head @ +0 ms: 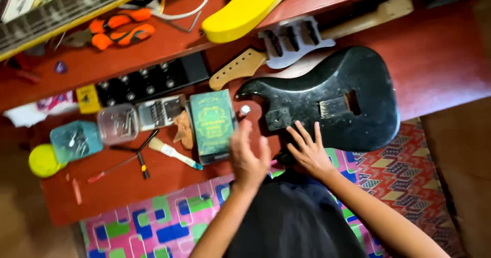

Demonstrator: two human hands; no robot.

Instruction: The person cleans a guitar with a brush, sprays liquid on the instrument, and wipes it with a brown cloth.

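A black electric guitar body (337,102) lies face down on the red low table (153,178), its rear plate and cavity showing. My right hand (308,150) rests flat on the body's lower edge, fingers spread. My left hand (248,158) hovers blurred just left of the body, fingers apart, holding nothing I can see. It is beside a green box (213,124). A small silver round part (245,109) lies between the box and the guitar's horn.
A yellow guitar body (245,7), a wooden neck (358,20) and a grey pickguard (294,40) lie behind. To the left are a black pedal strip (153,79), clear containers (117,124), a small brush (174,153), screwdrivers (115,168), orange pliers (120,30) and a yellow lid (43,161).
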